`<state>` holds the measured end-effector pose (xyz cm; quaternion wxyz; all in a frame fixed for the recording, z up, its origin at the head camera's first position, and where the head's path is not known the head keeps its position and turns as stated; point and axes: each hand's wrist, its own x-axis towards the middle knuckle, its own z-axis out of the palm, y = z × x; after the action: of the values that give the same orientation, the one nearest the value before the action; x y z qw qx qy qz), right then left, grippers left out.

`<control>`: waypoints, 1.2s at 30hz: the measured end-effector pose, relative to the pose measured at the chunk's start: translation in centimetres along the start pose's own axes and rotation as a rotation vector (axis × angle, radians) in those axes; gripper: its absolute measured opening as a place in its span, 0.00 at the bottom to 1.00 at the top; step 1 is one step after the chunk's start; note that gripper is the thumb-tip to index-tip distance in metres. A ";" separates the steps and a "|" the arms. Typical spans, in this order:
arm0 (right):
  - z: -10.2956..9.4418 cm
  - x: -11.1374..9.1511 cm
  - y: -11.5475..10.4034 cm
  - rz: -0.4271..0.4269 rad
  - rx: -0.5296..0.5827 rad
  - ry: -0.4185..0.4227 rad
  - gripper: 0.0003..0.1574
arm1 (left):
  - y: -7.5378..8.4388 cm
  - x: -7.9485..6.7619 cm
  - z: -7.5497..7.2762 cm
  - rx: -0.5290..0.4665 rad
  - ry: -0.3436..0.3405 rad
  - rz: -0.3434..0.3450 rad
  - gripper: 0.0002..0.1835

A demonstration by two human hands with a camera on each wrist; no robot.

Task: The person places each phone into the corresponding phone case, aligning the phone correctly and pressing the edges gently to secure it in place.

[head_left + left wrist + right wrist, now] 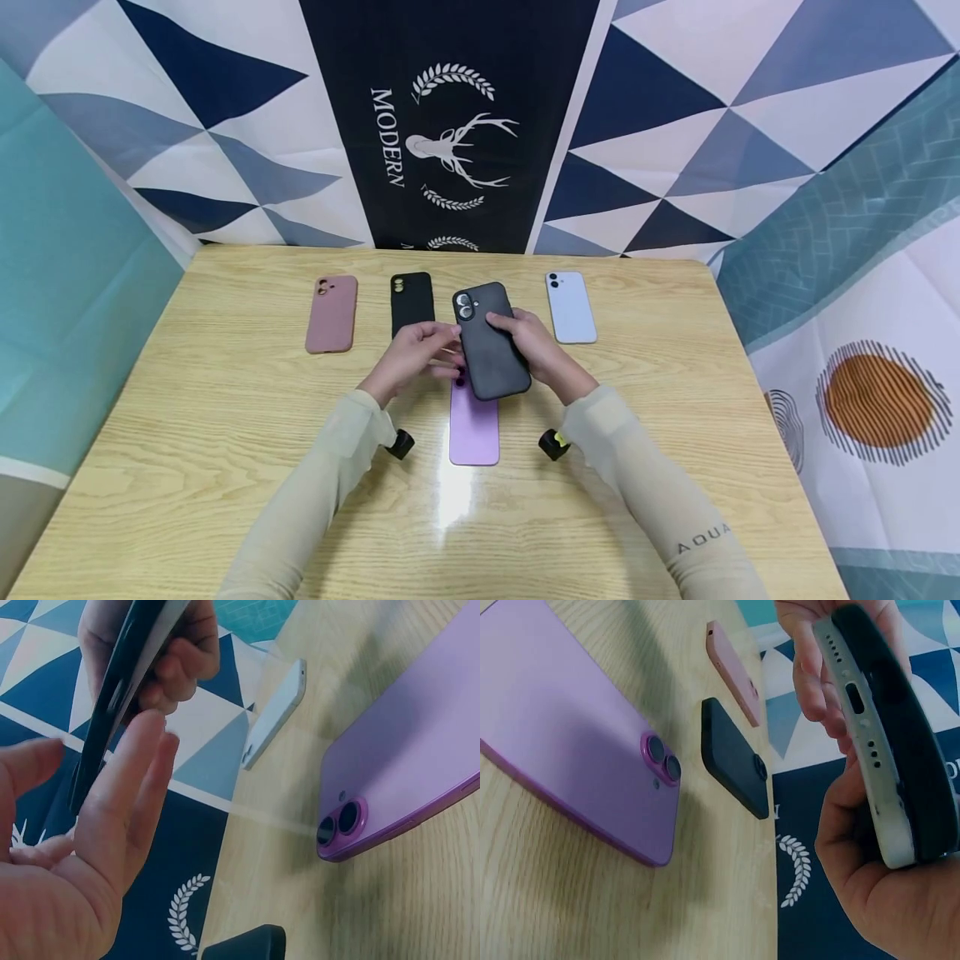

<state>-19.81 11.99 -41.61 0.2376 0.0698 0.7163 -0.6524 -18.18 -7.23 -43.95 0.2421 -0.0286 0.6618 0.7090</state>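
My right hand (536, 340) grips a white phone (862, 750) with a black phone case (491, 346) over its back, thumb across the case. At the port end in the right wrist view, the white phone's edge stands out from the case, with a gap between them. My left hand (416, 354) is at the left edge of the case, its fingers fairly straight along the phone's side and the thumb apart in the left wrist view. Below them on the table lies a purple phone (474, 433), back up, its camera end partly covered in the head view.
Along the table's (225, 400) far side lie a pink phone case (332, 315), another black phone case (412, 298) just beyond my left hand, and a pale blue phone (572, 308) to the right. A patterned cloth (465, 42) hangs behind the far edge.
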 end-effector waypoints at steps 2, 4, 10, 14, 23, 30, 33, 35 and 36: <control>-0.2 0.0 -0.1 0.002 -0.017 -0.035 0.19 | 0.1 0.0 -0.1 -0.024 0.011 0.026 0.20; -0.3 -0.1 -0.2 0.006 -0.030 -0.075 0.21 | 0.3 0.0 -0.2 -0.037 0.017 0.047 0.22; -0.5 -0.3 -0.4 0.032 -0.065 -0.173 0.26 | 0.7 -0.2 -0.5 -0.071 0.019 0.068 0.26; -0.6 -0.3 -0.5 0.037 -0.119 -0.226 0.26 | 0.8 -0.2 -0.7 -0.090 0.010 0.077 0.25; -0.6 0.1 -0.5 0.047 -0.227 -0.334 0.24 | 0.7 -0.3 -1.1 -0.077 -0.043 0.112 0.21; -0.7 0.1 -0.8 0.043 -0.272 -0.391 0.25 | 0.6 -0.4 -1.3 -0.075 -0.092 0.094 0.22; -0.7 0.1 -1.0 0.039 -0.297 -0.407 0.23 | 0.6 -0.5 -1.3 -0.044 -0.103 0.086 0.22; -0.6 0.1 -1.1 0.037 -0.317 -0.414 0.22 | 0.6 -0.5 -1.3 -0.020 -0.105 0.085 0.22; -0.5 0.1 -1.1 0.037 -0.325 -0.415 0.21 | 0.6 -0.6 -1.3 -0.009 -0.106 0.089 0.22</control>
<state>-20.47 12.35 -40.66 0.3993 -0.0916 0.7461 -0.5249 -18.27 -8.70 -43.38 0.2448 0.0372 0.6454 0.7226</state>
